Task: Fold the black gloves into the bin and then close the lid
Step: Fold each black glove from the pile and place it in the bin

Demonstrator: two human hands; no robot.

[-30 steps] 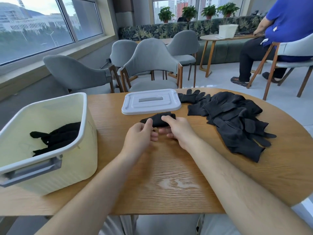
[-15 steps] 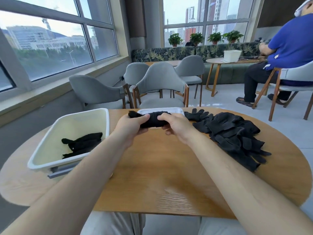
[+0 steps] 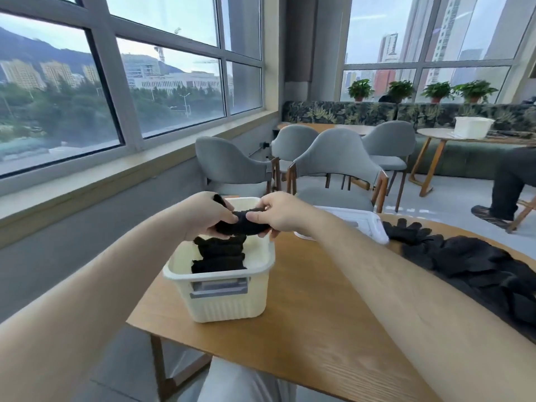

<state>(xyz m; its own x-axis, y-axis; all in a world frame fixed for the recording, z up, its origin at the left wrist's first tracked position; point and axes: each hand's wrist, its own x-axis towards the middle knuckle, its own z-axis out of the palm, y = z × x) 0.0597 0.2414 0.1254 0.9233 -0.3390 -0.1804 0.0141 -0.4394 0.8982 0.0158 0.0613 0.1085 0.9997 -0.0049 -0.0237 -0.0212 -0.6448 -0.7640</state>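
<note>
Three grey chairs (image 3: 336,158) beyond the bin (image 3: 229,300)

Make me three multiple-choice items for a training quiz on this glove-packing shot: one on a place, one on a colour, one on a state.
1. Where is the folded glove that the left hand and right hand grip?
A. above the open bin
B. flat on the lid
C. on a chair

2. What colour is the bin?
A. blue
B. cream
C. red

3. What state is the lid in?
A. clipped onto the bin
B. held in the left hand
C. off, lying on the table

Answers:
1 A, both hands hold it over the bin's opening.
2 B, its walls are cream, with a grey handle.
3 C, it lies beyond the bin, whose top is open.
</note>
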